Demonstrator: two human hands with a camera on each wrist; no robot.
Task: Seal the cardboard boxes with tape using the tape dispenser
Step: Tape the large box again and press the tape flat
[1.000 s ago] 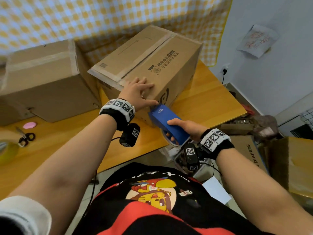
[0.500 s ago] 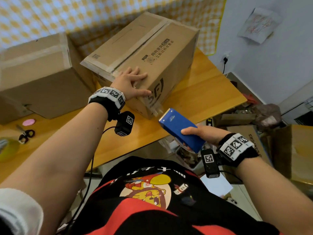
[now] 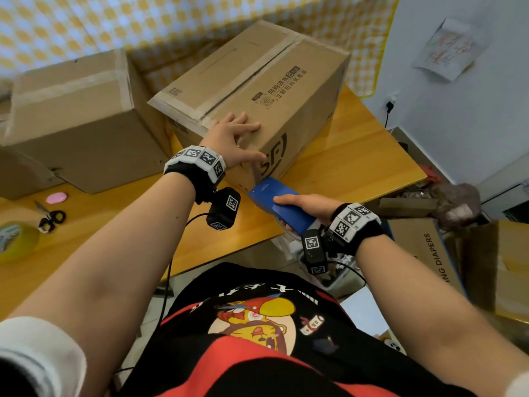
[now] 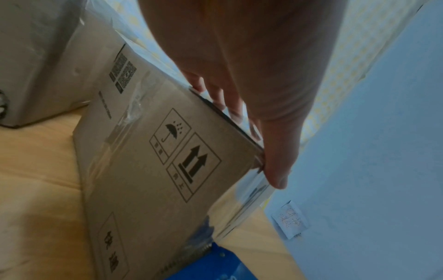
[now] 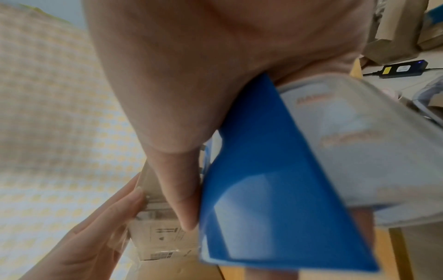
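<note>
A brown cardboard box (image 3: 257,93) with a taped top seam stands on the wooden table (image 3: 352,156). My left hand (image 3: 232,136) lies flat on its near top corner, fingers straight, thumb down the side; the left wrist view shows that hand (image 4: 239,85) over the box (image 4: 143,151) edge. My right hand (image 3: 306,206) grips the blue tape dispenser (image 3: 282,204), whose front end sits at the box's lower near corner. In the right wrist view the dispenser (image 5: 263,189) carries a clear tape roll (image 5: 359,142), and clear tape shows on the box's (image 5: 158,236) near face.
A second, taped box (image 3: 74,118) stands to the left, close beside the first. Scissors (image 3: 50,217), a pink object (image 3: 57,197) and a yellowish tape roll (image 3: 14,239) lie at the table's left. More cartons (image 3: 429,253) crowd the floor to the right.
My right hand drew the dispenser away from the box and has brought it back to the lower near corner. The left hand has stayed on the box top.
</note>
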